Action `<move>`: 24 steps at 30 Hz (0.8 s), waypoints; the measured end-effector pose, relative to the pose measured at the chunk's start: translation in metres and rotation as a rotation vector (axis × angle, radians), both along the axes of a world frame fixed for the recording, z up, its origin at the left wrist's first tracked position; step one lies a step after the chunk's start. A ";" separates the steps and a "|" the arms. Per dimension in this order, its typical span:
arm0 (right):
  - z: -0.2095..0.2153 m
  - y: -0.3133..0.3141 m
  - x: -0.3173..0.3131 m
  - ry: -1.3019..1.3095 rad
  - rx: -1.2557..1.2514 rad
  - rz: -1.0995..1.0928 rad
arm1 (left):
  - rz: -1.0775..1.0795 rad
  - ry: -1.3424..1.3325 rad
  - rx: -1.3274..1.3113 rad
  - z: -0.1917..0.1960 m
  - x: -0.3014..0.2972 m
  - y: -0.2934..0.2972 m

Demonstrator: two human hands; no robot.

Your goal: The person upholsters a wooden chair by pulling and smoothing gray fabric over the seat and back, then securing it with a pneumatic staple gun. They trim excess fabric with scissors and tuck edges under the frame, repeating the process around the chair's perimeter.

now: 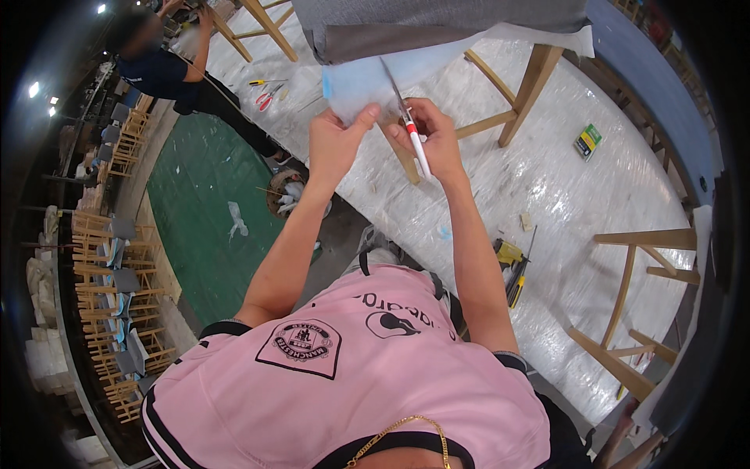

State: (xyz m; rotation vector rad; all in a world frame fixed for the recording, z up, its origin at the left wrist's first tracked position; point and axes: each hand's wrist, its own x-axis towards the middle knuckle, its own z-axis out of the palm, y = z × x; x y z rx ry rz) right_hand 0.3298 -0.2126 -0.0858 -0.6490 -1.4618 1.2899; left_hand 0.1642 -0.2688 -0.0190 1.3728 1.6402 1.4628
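In front of me a grey upholstered chair (445, 23) with wooden legs rests on the table. A loose pale blue-white sheet (359, 82) hangs from its near edge. My left hand (337, 144) pinches the lower edge of that sheet between thumb and fingers. Closed round a red-and-white handle, my right hand (437, 137) grips what looks like a utility knife (413, 129). Its long thin blade points up and away, lying across the sheet. Whether the blade has cut into the sheet I cannot tell. A wooden leg passes behind the right hand's fingers.
Plastic film covers the table (562, 203). Red-handled scissors (267, 98) and a yellow knife (266, 82) lie at left, a yellow-black tool (509, 254) and small box (587, 142) at right. Another chair's legs (625, 313) stand right. A person (168, 74) works far left, near stacked chairs (117, 289).
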 end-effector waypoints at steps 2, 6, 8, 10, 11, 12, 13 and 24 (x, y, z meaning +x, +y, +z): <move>-0.001 0.001 0.000 -0.016 -0.001 -0.001 | -0.005 -0.015 0.014 0.003 0.003 -0.001; 0.002 -0.006 0.003 0.009 0.039 0.016 | -0.015 -0.021 0.009 0.005 0.002 -0.002; 0.007 -0.007 0.003 -0.006 0.052 0.025 | -0.009 -0.019 -0.001 0.009 0.002 -0.004; 0.016 -0.009 0.003 -0.033 0.048 0.028 | -0.011 -0.019 -0.016 0.010 0.002 -0.006; 0.020 -0.009 0.001 -0.052 0.072 0.014 | -0.014 -0.021 -0.022 0.009 0.000 -0.007; 0.024 -0.007 0.000 -0.071 0.096 -0.002 | -0.018 -0.022 -0.027 0.009 -0.001 -0.007; 0.025 -0.006 -0.001 -0.089 0.121 -0.018 | -0.018 -0.011 -0.025 0.008 -0.001 -0.007; 0.007 -0.009 -0.008 0.026 0.052 -0.124 | -0.044 -0.009 -0.053 0.004 -0.003 -0.006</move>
